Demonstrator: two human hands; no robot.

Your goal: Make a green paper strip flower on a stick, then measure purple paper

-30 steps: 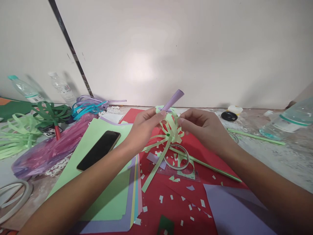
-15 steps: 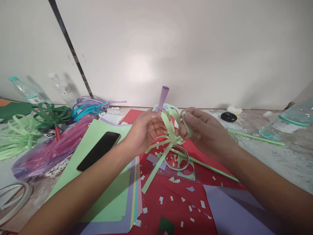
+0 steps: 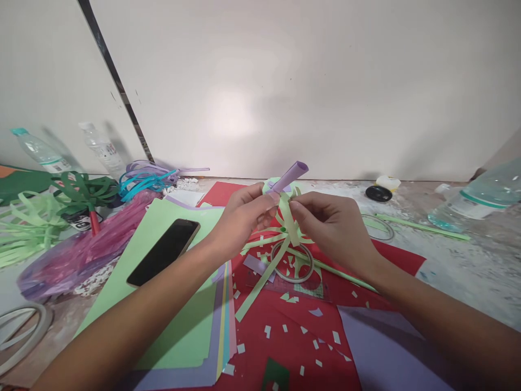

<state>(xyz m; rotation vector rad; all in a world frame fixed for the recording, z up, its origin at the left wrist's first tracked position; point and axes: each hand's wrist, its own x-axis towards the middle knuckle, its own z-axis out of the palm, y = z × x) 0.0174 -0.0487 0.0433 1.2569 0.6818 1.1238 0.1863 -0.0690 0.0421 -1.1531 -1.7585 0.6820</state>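
Note:
My left hand [image 3: 249, 218] is closed on a small paper piece: a rolled purple paper tube [image 3: 291, 178] stands out from a light green paper disc [image 3: 272, 185]. The tube now leans to the right. With thumb and fingertips together, my right hand [image 3: 331, 220] pinches a light green paper strip [image 3: 288, 220] just beside the disc. Below both hands, more green strips spread from a starburst [image 3: 292, 237] over a roll of tape [image 3: 293, 279]. A thin green paper stick [image 3: 345, 277] runs from there to the right.
A phone [image 3: 163, 252] lies on stacked coloured paper [image 3: 179, 320] at left. Paper scraps and a clear ruler [image 3: 313, 289] lie on red paper [image 3: 301, 336]. Paper-strip flowers [image 3: 83, 190], a pink plastic bag [image 3: 109, 239] and bottles stand left; another bottle [image 3: 480, 198] is at right.
The purple tube has tipped over to the right. My right hand has lowered and turned, and its folded green strip now hangs straight down beside my left fingers.

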